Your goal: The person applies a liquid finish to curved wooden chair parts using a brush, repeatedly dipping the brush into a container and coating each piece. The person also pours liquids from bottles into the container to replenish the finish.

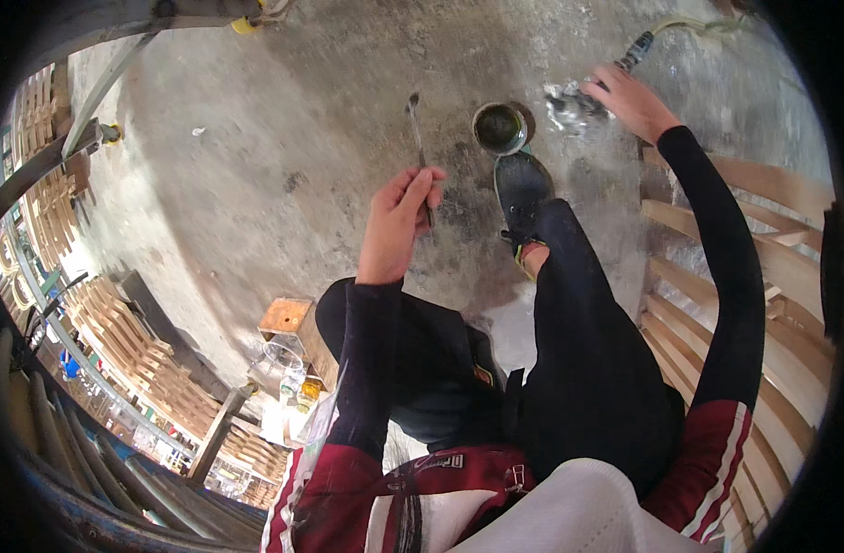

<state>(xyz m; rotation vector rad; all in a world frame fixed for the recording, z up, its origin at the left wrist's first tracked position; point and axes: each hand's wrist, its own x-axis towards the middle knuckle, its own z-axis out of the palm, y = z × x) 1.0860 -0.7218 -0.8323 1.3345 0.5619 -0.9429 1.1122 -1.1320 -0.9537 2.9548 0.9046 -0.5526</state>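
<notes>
My left hand pinches the thin shaft of a small spoon-like tool between thumb and fingers. Its dark rounded tip points away from me, above the concrete floor. Over at the far right, my right hand has its fingers curled on a corded tool with a black ribbed end. A silvery, motion-smeared mass lies beside those fingers, and its exact shape cannot be made out. Between both hands stands a round can holding dark liquid, just beyond the toe of my dark shoe.
Slatted wooden pieces line the right side, close to my right arm. More stacked slatted wood stands at the left behind metal framing. A small wooden stool with jars nearby sits left of my leg. A yellowish cable trails off at the upper right.
</notes>
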